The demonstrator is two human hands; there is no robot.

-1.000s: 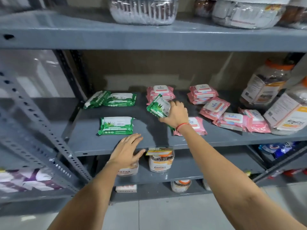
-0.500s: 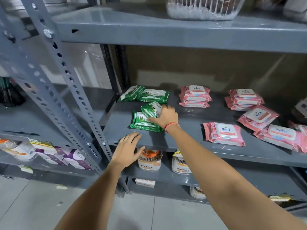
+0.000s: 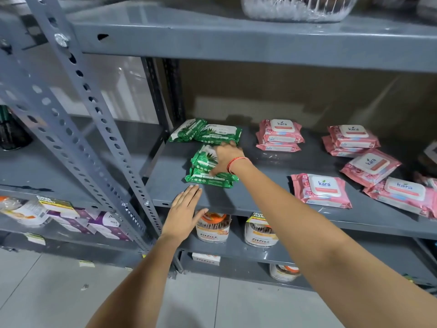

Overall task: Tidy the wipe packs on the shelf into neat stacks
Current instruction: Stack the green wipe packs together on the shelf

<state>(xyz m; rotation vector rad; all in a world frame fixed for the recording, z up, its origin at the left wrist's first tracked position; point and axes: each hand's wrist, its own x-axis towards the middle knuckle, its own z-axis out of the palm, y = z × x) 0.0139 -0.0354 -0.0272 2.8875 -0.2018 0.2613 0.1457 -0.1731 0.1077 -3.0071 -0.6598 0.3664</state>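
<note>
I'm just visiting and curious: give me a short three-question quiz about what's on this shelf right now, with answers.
1. True or false: the right hand rests on a green wipe pack that lies on another green pack.
2. Which colour are the packs labelled kara? A) pink B) blue C) yellow
3. Where is the left hand?

Key:
1. True.
2. A.
3. Flat and open at the front edge of the shelf, holding nothing.
</note>
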